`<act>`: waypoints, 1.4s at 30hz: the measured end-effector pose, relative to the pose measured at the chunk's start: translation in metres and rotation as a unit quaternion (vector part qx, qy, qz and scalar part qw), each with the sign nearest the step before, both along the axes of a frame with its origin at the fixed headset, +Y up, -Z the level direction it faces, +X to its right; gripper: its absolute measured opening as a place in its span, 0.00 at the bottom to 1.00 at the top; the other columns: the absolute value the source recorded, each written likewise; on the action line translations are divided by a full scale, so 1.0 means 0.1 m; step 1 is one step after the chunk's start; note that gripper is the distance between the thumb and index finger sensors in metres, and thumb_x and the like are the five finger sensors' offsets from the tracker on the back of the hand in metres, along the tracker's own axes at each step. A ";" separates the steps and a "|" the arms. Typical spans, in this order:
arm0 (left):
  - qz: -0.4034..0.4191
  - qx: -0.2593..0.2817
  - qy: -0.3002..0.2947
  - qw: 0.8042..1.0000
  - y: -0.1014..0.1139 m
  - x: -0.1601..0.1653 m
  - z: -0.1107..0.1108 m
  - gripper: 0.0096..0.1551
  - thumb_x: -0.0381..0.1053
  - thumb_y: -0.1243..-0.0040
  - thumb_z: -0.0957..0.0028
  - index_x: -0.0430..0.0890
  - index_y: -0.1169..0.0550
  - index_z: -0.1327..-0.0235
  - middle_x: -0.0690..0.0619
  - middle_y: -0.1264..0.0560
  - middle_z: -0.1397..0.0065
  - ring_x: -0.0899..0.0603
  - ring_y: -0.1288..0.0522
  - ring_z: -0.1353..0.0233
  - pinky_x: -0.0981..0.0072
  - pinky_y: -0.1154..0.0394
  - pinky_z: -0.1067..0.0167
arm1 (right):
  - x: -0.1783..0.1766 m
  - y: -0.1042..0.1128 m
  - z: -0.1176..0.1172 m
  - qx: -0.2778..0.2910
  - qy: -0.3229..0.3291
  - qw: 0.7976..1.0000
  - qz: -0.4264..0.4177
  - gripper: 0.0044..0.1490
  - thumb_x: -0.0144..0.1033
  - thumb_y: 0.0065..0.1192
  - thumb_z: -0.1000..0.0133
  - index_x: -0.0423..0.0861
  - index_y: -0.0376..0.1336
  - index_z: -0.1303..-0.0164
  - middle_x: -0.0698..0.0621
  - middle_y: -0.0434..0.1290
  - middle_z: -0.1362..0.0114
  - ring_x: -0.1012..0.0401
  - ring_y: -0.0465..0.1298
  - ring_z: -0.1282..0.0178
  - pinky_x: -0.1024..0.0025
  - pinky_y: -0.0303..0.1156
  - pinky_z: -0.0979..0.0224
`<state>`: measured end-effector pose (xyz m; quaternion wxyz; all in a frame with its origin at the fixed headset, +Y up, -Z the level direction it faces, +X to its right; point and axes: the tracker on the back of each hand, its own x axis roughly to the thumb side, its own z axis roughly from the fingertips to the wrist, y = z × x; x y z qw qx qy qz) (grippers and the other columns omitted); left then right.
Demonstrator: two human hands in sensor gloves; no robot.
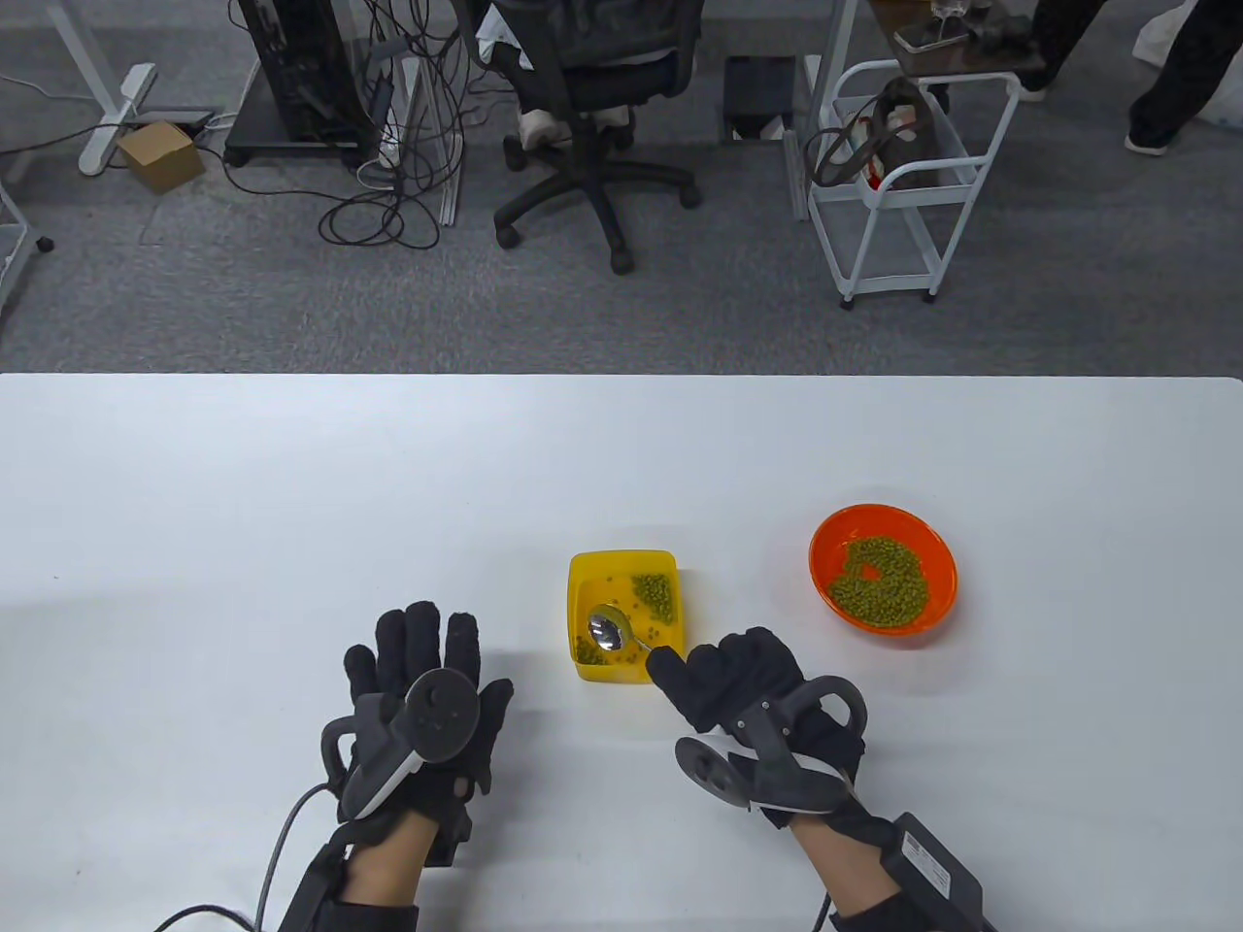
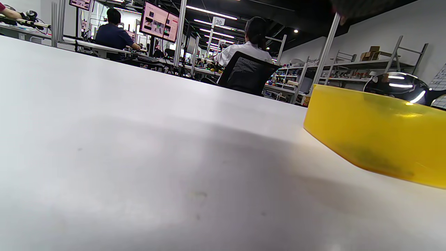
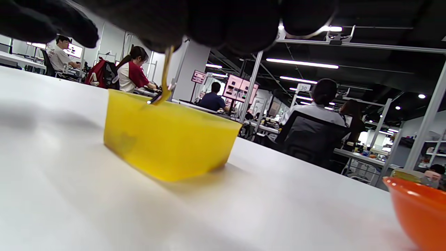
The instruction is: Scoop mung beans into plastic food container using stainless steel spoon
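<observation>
A yellow plastic container (image 1: 575,592) sits mid-table with green mung beans (image 1: 655,594) inside; it also shows in the left wrist view (image 2: 376,132) and the right wrist view (image 3: 167,136). My right hand (image 1: 723,670) grips the handle of a stainless steel spoon (image 1: 608,629), whose bowl is over the container's near left part. The spoon bowl shows above the container rim in the left wrist view (image 2: 397,87). An orange bowl (image 1: 827,558) with mung beans (image 1: 882,581) stands to the right. My left hand (image 1: 427,670) rests flat on the table, fingers spread, left of the container.
The white table (image 1: 291,505) stretches wide around the objects. Beyond its far edge are an office chair (image 1: 592,97), a white cart (image 1: 903,184) and cables on the floor. The orange bowl's rim shows at the right wrist view's lower right (image 3: 418,202).
</observation>
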<state>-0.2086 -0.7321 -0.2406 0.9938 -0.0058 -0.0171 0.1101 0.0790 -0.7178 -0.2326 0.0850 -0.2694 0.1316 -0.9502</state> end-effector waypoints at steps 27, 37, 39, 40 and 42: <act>-0.001 -0.005 -0.001 1.000 0.00 0.01 0.00 0.46 0.67 0.53 0.51 0.54 0.53 0.23 0.43 0.66 0.19 0.32 0.67 0.20 0.28 0.70 0.32 | 1.91 -0.04 -0.38 -0.114 -0.292 0.847 -0.429 0.27 0.39 0.57 0.39 0.57 0.61 0.27 0.61 0.70 0.41 0.56 0.70 0.40 0.47 0.64 0.28; -0.002 -0.008 0.000 1.000 0.00 0.01 0.01 0.46 0.67 0.53 0.51 0.54 0.53 0.23 0.43 0.66 0.19 0.32 0.67 0.20 0.28 0.70 0.32 | 2.10 -0.20 -0.42 -0.179 -0.315 0.805 -0.470 0.28 0.40 0.58 0.41 0.53 0.63 0.29 0.63 0.72 0.45 0.57 0.74 0.46 0.48 0.68 0.32; -0.002 -0.009 -0.001 1.000 0.00 0.01 0.01 0.46 0.67 0.53 0.51 0.54 0.53 0.23 0.43 0.66 0.19 0.32 0.67 0.20 0.28 0.70 0.32 | 2.08 -0.21 -0.43 -0.191 -0.314 0.802 -0.471 0.28 0.40 0.59 0.42 0.53 0.64 0.30 0.62 0.73 0.46 0.58 0.75 0.48 0.48 0.69 0.33; -0.002 -0.009 -0.001 1.000 0.00 0.01 0.01 0.46 0.67 0.53 0.51 0.54 0.53 0.23 0.43 0.66 0.19 0.32 0.67 0.20 0.28 0.70 0.32 | 2.07 -0.23 -0.43 -0.206 -0.311 0.798 -0.474 0.28 0.40 0.58 0.42 0.53 0.64 0.30 0.62 0.73 0.46 0.58 0.75 0.48 0.48 0.69 0.33; -0.001 -0.008 -0.001 1.000 0.00 0.01 0.01 0.46 0.67 0.53 0.51 0.54 0.53 0.23 0.43 0.66 0.19 0.32 0.67 0.20 0.28 0.70 0.32 | 2.06 -0.26 -0.44 -0.218 -0.308 0.790 -0.484 0.28 0.40 0.59 0.42 0.52 0.64 0.30 0.62 0.73 0.46 0.58 0.75 0.48 0.48 0.69 0.33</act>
